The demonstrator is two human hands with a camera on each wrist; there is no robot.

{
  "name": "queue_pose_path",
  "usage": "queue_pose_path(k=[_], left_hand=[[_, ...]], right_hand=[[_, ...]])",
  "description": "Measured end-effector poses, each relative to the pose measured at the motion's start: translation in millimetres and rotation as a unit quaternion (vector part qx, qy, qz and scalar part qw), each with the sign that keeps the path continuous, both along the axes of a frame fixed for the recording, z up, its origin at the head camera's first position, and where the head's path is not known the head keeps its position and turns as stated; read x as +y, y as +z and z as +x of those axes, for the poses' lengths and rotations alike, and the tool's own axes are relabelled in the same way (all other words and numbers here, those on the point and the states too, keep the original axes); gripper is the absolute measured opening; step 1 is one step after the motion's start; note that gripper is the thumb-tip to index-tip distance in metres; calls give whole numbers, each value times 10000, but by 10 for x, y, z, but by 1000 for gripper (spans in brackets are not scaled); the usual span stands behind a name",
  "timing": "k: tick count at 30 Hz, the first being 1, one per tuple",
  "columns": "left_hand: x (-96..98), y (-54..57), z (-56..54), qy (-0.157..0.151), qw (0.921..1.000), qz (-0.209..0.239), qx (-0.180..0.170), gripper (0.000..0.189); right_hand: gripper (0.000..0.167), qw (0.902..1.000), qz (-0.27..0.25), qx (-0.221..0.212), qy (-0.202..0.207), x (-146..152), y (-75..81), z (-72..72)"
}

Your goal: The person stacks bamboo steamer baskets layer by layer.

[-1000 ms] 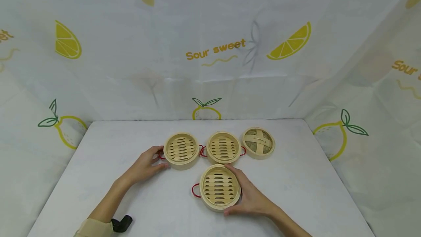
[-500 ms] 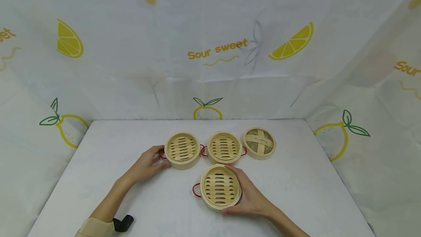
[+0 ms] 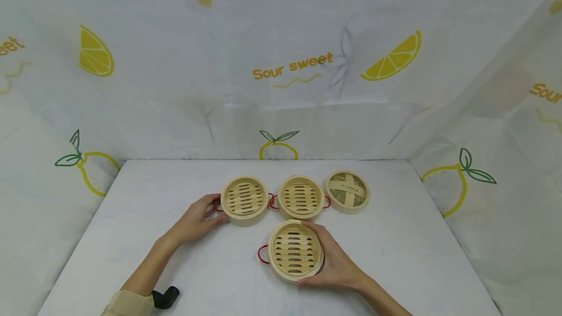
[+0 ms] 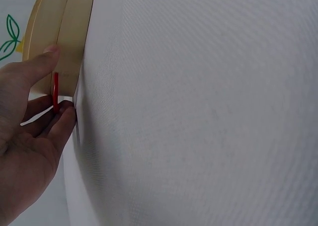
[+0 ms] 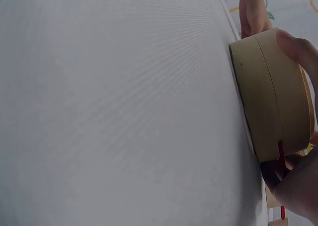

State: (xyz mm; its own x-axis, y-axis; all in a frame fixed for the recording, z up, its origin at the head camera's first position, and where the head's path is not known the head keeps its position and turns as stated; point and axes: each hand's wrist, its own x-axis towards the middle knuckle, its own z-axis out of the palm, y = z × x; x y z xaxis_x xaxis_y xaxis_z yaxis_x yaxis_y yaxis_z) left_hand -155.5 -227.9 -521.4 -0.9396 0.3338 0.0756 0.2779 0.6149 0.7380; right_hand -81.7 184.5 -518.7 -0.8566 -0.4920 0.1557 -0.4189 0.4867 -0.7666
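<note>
Three round bamboo steamer baskets with slatted floors and red side handles show in the head view. My left hand (image 3: 197,221) holds the left steamer basket (image 3: 244,200) by its side, thumb on the wall (image 4: 69,62) and fingers around the red handle (image 4: 56,92). Nearer to me, my right hand (image 3: 337,263) grips the front steamer basket (image 3: 295,252), with the thumb at its near side and the fingers at its far side. Its right handle (image 5: 281,159) lies within that grip. Between these and the lid stands the middle steamer basket (image 3: 301,196), touched by neither hand.
A woven bamboo lid (image 3: 348,190) with crossed strips lies at the back right, beside the middle basket. On the white table (image 3: 395,257), a black object (image 3: 166,298) shows by the left sleeve. A lemon-print curtain (image 3: 219,82) rises behind the table.
</note>
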Motion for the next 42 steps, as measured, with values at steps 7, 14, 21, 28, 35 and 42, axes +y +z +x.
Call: queue_pose_path(k=[7,14,21,28,35,42], left_hand=[[-12,6,10,34,10000,32,-9,68],[-11,-17,-2,21,10000,3,-20,69],[-11,-45,-12,28,10000,3,1,69],[13,-29,-1,44,9999,-54,106,69],[25,-35,0,66,9998,-141,127,70],[23,-19,14,92,9999,-134,21,70]], right_hand=[[130,9999,-60,34,90,-3,34,-1],[128,9999,-65,63,96,-12,120,1],[128,9998,-155,-45,81,-38,232,-10],[129,9998,-179,68,99,-58,305,-42],[128,9997,-188,151,62,-83,404,-81],[129,9992,-356,199,-15,-153,479,-122]])
